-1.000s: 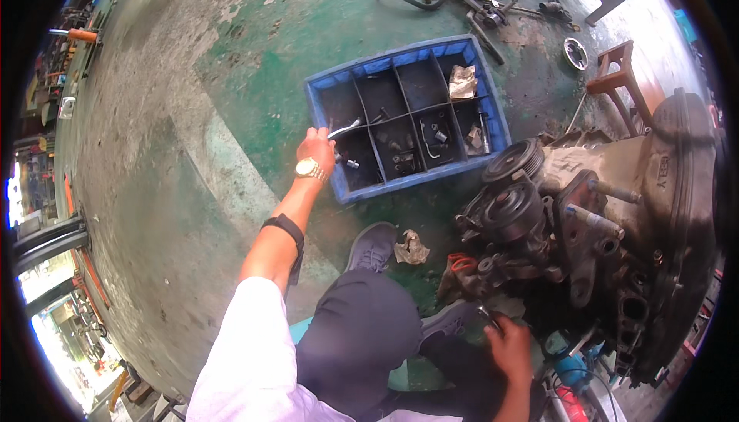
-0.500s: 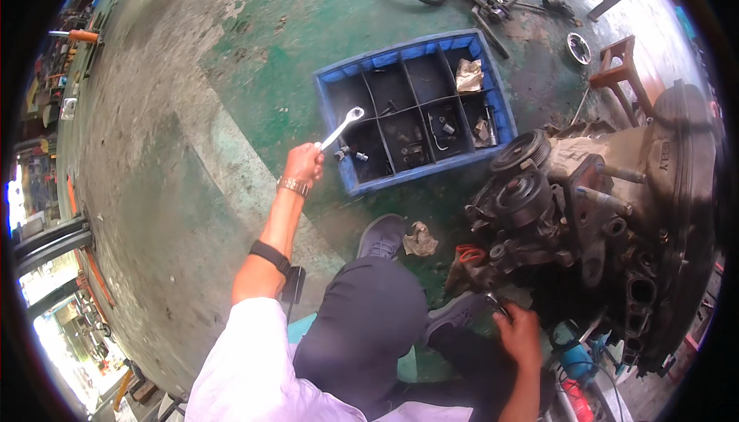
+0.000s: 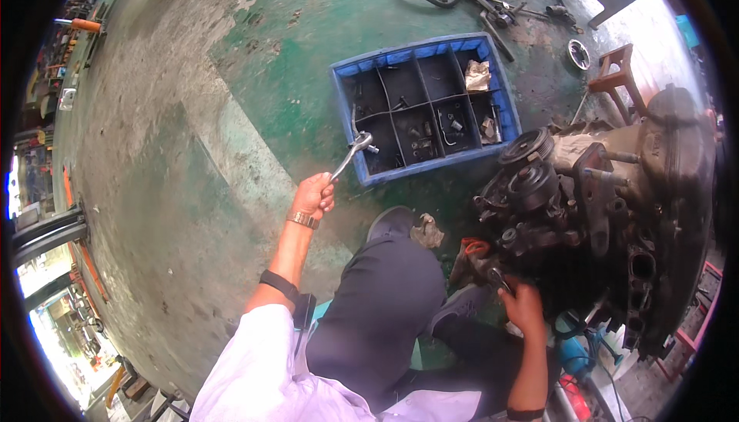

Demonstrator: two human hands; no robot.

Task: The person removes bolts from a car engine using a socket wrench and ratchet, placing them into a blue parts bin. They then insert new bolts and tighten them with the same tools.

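A ratchet [image 3: 362,141] is held by the left hand [image 3: 313,195], its fingers clenched around the near end of the handle. The ratchet's head is seen over the left wall of the crate [image 3: 439,165]; whether the wall is touched cannot be told. A watch [image 3: 303,220] is worn on the left wrist, and a dark strap [image 3: 279,285] higher on the forearm.

A dark tool [image 3: 499,277] is grasped by the right hand [image 3: 525,306], with the fingers curled about it; its kind cannot be made out. This hand is placed at the near left side of the engine [image 3: 527,183], close to a red-orange item [image 3: 475,246].

The blue crate is set on the floor [image 3: 269,99], far of the person's knees and left of the engine, and is divided into two rows of compartments. A crumpled paper [image 3: 477,76] is held in the far right compartment; small metal parts [image 3: 456,125] are scattered in the near row. Another crumpled wad [image 3: 427,231] is seen just beside the left shoe [image 3: 391,222]. At the far right, a ring [image 3: 577,54] and a brown stool [image 3: 613,68] are seen.
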